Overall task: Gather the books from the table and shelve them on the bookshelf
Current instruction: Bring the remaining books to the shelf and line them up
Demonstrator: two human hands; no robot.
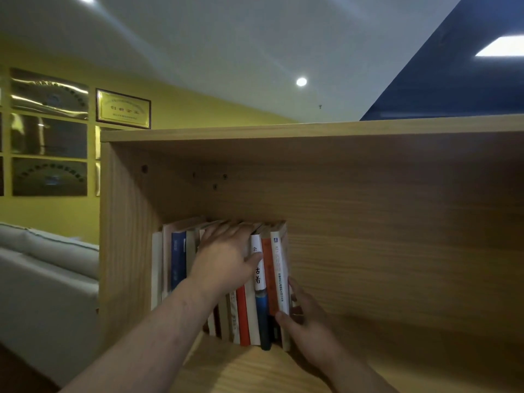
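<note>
Holding books (242, 316), the left hand (224, 256) thumbs the spine (258, 279) marked 着.

Setting: an office lounge or company reception area is showing here
Awards wall: gold plaques (49, 131) are hanging in rows on a yellow wall (56, 211), and a framed plaque (123, 109) with printed characters is hanging at their right end
Seating: a pale grey sofa (42, 245) is standing below the plaques, along the same wall
Ceiling: a round downlight (301, 81) is shining in the white ceiling (226, 52), and a square panel light (502, 46) is glowing in a dark blue section (453, 86)
Storage: a light wooden bookshelf (368, 222) is standing in front, and upright books (178, 259) are filling the left part of one compartment
</note>
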